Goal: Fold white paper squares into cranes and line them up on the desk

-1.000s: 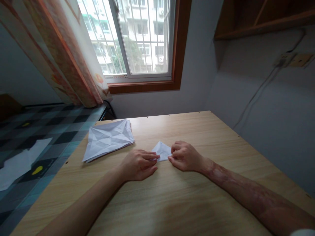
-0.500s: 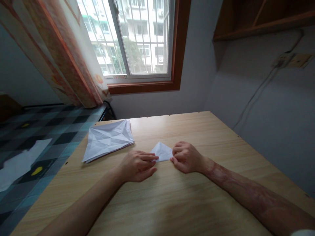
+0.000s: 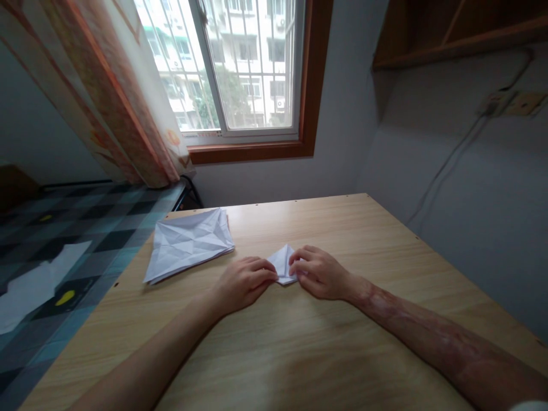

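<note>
Lying on the bed [image 3: 115, 220] at the far left is a loose sheet [image 3: 40, 282], white and with uneven outline. To the right of it comes the wooden surface [image 3: 278, 354], and near its far left corner rests a stack [image 3: 188, 240] of white sheets; the top one carries many creases. Then comes the left hand [image 3: 246, 279], near the stack but apart from it. Its fingers are narrow, close together and bent, with the tips touching the lower left side of the paper [image 3: 279, 261]. The thumb is hidden, so I cannot tell if it pinches or only presses. The paper is small and folded, lying on the surface between both hands, with one point directed to the far edge. On its other side, the right hand [image 3: 319, 271] holds it with curled fingers, the tips over the upper layer. I judge that the step in hand is working a flap on this side. The next move seems to call for a steady left hand, while the right one aligns the layers and flattens the crease.
</note>
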A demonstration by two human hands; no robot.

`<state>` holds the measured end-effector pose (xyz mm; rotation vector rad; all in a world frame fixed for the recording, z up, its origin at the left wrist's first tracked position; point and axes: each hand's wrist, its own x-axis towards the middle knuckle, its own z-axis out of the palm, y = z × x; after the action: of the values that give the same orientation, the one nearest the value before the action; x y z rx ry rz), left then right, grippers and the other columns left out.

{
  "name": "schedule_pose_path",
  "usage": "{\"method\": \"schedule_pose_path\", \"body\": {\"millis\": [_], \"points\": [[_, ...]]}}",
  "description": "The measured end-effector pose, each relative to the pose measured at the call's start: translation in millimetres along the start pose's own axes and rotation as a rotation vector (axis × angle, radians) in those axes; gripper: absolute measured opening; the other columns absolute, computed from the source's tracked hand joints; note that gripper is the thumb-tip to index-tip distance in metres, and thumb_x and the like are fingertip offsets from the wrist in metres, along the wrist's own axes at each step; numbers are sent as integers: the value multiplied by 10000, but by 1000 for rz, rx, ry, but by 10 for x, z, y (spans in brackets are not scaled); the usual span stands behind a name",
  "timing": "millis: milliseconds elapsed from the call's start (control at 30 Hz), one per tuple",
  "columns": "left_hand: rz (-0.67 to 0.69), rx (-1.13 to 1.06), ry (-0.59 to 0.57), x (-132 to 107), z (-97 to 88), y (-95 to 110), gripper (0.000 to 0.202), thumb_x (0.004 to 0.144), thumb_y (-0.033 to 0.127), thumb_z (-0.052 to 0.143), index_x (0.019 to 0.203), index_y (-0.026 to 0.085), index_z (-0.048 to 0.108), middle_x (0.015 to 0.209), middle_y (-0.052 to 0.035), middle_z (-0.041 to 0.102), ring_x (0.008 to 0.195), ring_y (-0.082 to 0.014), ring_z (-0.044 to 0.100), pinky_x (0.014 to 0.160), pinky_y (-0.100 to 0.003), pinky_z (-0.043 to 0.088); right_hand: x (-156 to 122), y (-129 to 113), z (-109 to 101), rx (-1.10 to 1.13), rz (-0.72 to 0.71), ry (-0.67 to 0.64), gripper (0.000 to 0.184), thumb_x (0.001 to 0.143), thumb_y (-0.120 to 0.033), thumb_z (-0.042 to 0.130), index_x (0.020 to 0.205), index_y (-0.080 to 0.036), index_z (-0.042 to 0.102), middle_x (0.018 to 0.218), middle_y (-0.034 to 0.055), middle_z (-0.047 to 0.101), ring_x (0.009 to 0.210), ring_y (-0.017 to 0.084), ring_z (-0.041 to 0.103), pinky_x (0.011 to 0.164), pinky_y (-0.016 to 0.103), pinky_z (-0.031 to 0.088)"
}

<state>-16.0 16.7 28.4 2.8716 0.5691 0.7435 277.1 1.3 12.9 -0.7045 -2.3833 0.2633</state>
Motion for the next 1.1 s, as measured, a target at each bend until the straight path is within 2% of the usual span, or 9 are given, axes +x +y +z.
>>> {"method": "schedule_pose_path", "body": {"millis": [100,167,233,333,533,700,833,967,1100], "points": [[10,-32,8,10,-4,28,175,1033,156,609,1089,253,742,1126,-41,817,970,-208,766,891,-342,564,3,-9,-4,14,3,3,244,966,-99,643,1135,-265,699,1256,71,760,1122,275,689,1040,454,546],[-29,-45,19,20,16,70,134,1019,176,626,1047,245,737,1108,-46,809,945,-205,762,876,-338,565,5,-7,6,9,11,1,261,984,-183,694,1232,-264,680,1315,85,756,1205,289,689,1098,475,531],[-107,-25,35,35,52,119,85,1030,257,664,972,234,721,1032,-48,792,882,-200,744,819,-333,556,3,1,20,-12,24,-3,358,966,-314,774,1298,-253,656,1325,109,748,1217,313,688,1097,494,533],[-191,51,50,54,114,163,192,1042,355,689,904,222,690,954,-55,758,849,-212,715,773,-347,535,-10,15,37,-55,45,-1,432,928,-412,821,1284,-239,649,1259,121,737,1140,326,683,1035,498,544],[-85,56,46,42,153,113,109,1057,220,643,1026,243,744,957,-44,767,881,-213,702,816,-363,534,-38,14,31,-40,84,42,280,871,-246,756,1128,-238,645,1114,99,700,1041,311,648,977,477,528],[-69,34,55,34,142,110,210,1039,164,623,1159,263,762,1189,-67,804,1019,-223,746,909,-375,588,-33,52,54,-25,165,76,171,902,-140,640,1045,-234,636,991,69,683,950,281,641,901,441,517],[-152,32,43,27,161,106,275,999,146,620,1219,255,743,1337,-91,787,1159,-261,760,1017,-434,613,-22,119,104,-21,242,134,310,900,-69,630,1171,-219,642,1103,90,712,1055,282,661,960,434,546],[-182,9,23,13,179,92,304,982,145,621,1249,240,732,1346,-101,790,1187,-275,768,1045,-445,621,-23,161,126,-70,244,122,403,938,-164,722,1328,-200,631,1266,138,721,1190,322,653,1078,504,544],[-197,9,30,12,167,108,236,1013,275,689,1243,252,735,1343,-99,795,1176,-285,779,1046,-455,623,-24,173,122,-92,246,95,357,960,-200,746,1309,-212,675,1280,133,728,1207,322,658,1096,520,542]]}}
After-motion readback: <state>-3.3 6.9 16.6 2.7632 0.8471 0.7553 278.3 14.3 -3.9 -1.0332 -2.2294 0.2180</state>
